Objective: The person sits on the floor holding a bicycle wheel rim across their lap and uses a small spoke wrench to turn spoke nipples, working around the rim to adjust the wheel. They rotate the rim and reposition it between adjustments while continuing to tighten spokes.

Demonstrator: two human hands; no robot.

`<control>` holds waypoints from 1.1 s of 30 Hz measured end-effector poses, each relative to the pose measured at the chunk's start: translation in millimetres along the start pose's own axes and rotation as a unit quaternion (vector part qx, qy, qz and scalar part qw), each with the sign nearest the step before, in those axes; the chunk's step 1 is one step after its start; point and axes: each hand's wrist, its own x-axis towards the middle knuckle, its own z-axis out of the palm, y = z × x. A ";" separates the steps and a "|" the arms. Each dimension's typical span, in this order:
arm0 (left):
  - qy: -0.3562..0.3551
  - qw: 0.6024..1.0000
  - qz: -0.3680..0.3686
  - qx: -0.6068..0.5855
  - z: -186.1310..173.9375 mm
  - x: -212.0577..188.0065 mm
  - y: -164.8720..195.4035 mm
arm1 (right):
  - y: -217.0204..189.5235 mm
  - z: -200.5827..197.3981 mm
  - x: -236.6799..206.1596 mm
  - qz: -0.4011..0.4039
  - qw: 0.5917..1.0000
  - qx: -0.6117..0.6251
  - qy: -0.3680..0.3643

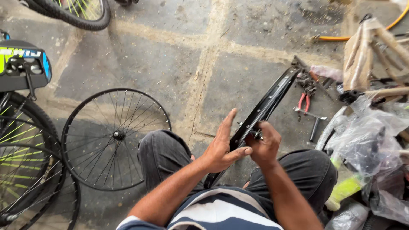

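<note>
A bare black bicycle rim stands on edge between my knees, seen nearly edge-on and running up to the right. My left hand steadies it from the left, thumb pressed against the rim and fingers stretched upward. My right hand is closed on a small metal part or tool at the rim's inner side; what it is exactly stays hidden by the fingers. I sit low on the concrete floor in dark trousers and a striped shirt.
A spoked black wheel lies flat at left beside a bicycle with yellow-green spokes. Red-handled pliers, a metal wrench and other tools lie right of the rim. Plastic-wrapped bicycle parts crowd the right edge.
</note>
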 end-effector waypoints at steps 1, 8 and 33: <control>-0.006 1.000 -0.009 0.004 -0.8 -1.3 -0.3 | 0.2 1.7 -3.7 0.022 0.999 0.005 0.045; -0.006 0.999 0.046 0.021 4.6 -8.9 1.9 | 22.2 3.6 0.1 0.038 0.950 0.194 -0.242; -0.028 0.999 0.035 -0.013 -18.2 29.2 27.3 | -6.3 -0.3 -17.0 0.044 0.928 0.371 -0.015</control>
